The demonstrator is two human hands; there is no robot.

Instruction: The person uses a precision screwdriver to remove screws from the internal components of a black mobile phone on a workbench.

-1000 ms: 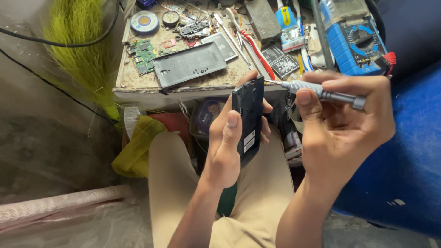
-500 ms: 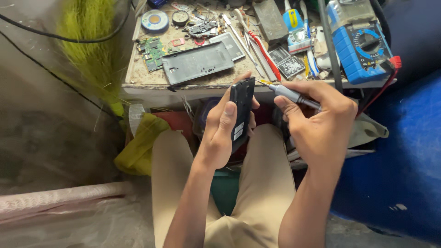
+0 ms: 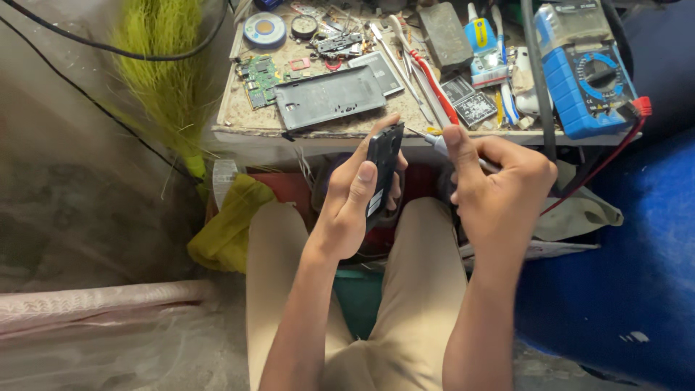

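While both forearms rise from the near edge over knees in tan trousers (image 3: 427, 289), the left hand (image 3: 355, 206) grasps a black phone (image 3: 382, 170), holding it upright and edge-on just above the lap, thumb along its near side and fingers wrapped behind. Just to its right, the right hand (image 3: 499, 192) is clenched around a screwdriver (image 3: 441, 145) whose thin metal tip points left and meets the phone's upper right edge. Left of the knees, a crumpled yellow cloth (image 3: 228, 224) lies on the floor beside a red box. Right of the knees, a large blue surface (image 3: 622, 289) fills the scene, with a pale cloth (image 3: 579, 213) near the right wrist. Just beyond the hands stands a low, worn workbench (image 3: 239, 119). On its near part lies a grey phone back cover (image 3: 329, 98), with a green circuit board (image 3: 259, 76) to its left. Farther right lie tweezers, a red-handled tool (image 3: 433, 80) and a blue multimeter (image 3: 590, 72), whose red lead hangs over the bench's right edge. At the far side sits a round solder spool (image 3: 264, 29). Left of the bench, a green bristly broom (image 3: 163, 80) leans against a grey wall, crossed by a black cable (image 3: 87, 43).
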